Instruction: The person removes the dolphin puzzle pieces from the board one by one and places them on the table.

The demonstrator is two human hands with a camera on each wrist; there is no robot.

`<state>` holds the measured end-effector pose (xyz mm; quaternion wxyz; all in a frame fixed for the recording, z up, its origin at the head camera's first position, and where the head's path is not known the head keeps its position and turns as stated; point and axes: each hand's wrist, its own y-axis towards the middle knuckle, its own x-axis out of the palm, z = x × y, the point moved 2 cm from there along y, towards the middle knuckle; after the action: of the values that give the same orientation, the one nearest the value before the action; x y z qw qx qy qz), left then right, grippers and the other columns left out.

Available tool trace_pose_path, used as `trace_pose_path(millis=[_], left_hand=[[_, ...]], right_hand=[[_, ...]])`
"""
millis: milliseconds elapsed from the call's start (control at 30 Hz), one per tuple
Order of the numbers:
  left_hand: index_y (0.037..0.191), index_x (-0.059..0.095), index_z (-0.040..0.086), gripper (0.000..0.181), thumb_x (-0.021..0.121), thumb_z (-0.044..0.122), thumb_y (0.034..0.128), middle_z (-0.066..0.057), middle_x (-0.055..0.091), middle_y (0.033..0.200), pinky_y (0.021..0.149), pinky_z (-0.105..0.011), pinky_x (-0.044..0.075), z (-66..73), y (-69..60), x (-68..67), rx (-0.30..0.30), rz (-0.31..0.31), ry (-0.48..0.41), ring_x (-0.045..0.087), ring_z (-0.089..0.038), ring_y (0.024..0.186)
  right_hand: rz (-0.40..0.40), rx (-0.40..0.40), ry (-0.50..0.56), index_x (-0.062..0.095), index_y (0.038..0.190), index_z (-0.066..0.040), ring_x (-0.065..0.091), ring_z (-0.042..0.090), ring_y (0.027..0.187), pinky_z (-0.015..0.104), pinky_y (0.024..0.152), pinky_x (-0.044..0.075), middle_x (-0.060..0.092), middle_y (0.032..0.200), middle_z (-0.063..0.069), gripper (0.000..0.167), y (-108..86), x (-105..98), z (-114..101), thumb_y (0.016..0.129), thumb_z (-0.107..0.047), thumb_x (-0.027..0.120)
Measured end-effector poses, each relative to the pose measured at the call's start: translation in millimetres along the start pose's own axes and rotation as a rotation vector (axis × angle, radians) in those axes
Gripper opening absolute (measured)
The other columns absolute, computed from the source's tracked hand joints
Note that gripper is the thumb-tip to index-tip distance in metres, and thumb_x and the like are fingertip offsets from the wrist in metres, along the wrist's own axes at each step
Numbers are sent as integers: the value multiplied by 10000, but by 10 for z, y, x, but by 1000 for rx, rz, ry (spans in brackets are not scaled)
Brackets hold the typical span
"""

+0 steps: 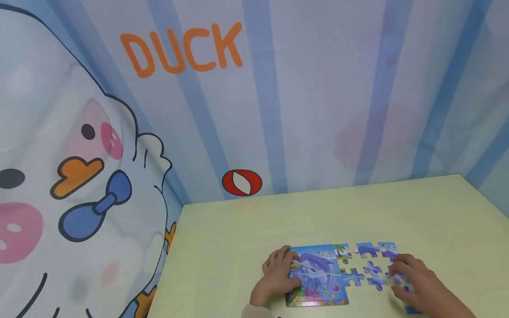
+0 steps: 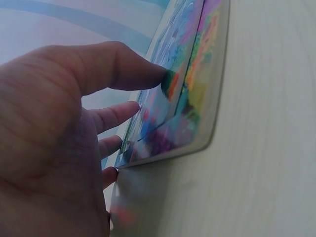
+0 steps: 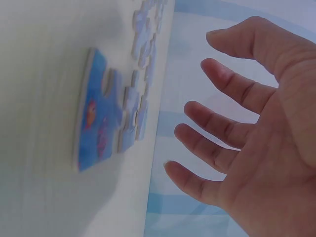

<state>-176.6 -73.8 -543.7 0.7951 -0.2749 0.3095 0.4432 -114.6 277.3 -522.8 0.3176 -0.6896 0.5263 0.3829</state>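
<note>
A puzzle board [image 1: 318, 276] with a dolphin picture in a blue, coral-patterned frame lies flat on the table. My left hand [image 1: 277, 274] rests at its left side, and in the left wrist view the thumb [image 2: 140, 74] touches the board's face while the other fingers spread along the edge. Loose jigsaw pieces [image 1: 352, 277] lie right of the board, several of them with dolphin parts. Over the rightmost ones hovers my right hand [image 1: 423, 282], fingers spread and holding nothing. A blue edge piece [image 3: 96, 118] lies apart from those fingers in the right wrist view.
The pale wooden table [image 1: 222, 247] reaches back to a striped cloth backdrop [image 1: 310, 97] printed with the word DUCK. At the left, a big printed duck [image 1: 131, 212] borders the table's side. Two loose dolphin pieces [image 1: 366, 250] lie toward the back.
</note>
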Motion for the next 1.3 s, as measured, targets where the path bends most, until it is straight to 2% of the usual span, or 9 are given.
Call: trace_pose_path(millis=[200, 433, 567, 733, 867, 1167, 1300], left_hand=[[1235, 541, 205, 458, 685, 235, 802, -114, 265, 1591, 1046, -678, 168, -8, -7, -1, 1, -7, -2, 195, -419, 1429], [1241, 538, 214, 471, 664, 227, 788, -102, 262, 1595, 1050, -659, 167, -25, -4, 15, -7, -8, -2, 185, -400, 1435], [1236, 538, 228, 479, 660, 229, 773, -95, 268, 1590, 1047, -645, 171, -44, -1, 27, -9, 0, 5, 186, -394, 1430], [1240, 539, 232, 489, 650, 230, 764, -90, 270, 1591, 1049, -648, 168, -53, 0, 24, -2, 9, 3, 186, -392, 1433], [1241, 544, 221, 487, 650, 228, 765, -93, 272, 1593, 1058, -659, 150, -33, -5, 9, 2, 8, -13, 186, -392, 1437], [1254, 539, 165, 413, 620, 180, 850, -147, 275, 1586, 1058, -698, 122, -5, -21, 7, 26, 8, -23, 188, -432, 1433], [1270, 531, 161, 422, 616, 179, 856, -148, 271, 1585, 1067, -687, 122, -15, -17, 19, 28, 13, -7, 187, -425, 1433]], right_hand=[[5, -1, 23, 643, 991, -187, 510, 470, 1180, 656, 865, 451, 543, 1307, 213, 205, 105, 30, -132, 843, -179, 785], [165, -161, 31, 640, 955, -199, 579, 402, 1090, 606, 797, 482, 597, 1210, 151, 264, 173, 78, -335, 801, -56, 799], [218, -219, 37, 641, 960, -191, 586, 398, 1088, 608, 787, 483, 601, 1200, 139, 284, 197, 110, -404, 788, -42, 812], [295, -310, 10, 647, 948, -191, 619, 331, 1038, 547, 793, 516, 629, 1152, 75, 309, 248, 144, -506, 760, -21, 823], [288, -327, 20, 648, 953, -204, 631, 317, 1021, 513, 785, 526, 631, 1158, 67, 300, 285, 173, -602, 769, -35, 816], [173, -305, 51, 667, 984, -186, 610, 265, 999, 421, 784, 533, 600, 1146, 16, 258, 343, 258, -776, 808, -68, 814], [122, -313, 63, 664, 985, -169, 604, 285, 1006, 462, 798, 518, 604, 1150, 29, 241, 376, 297, -842, 810, -77, 801]])
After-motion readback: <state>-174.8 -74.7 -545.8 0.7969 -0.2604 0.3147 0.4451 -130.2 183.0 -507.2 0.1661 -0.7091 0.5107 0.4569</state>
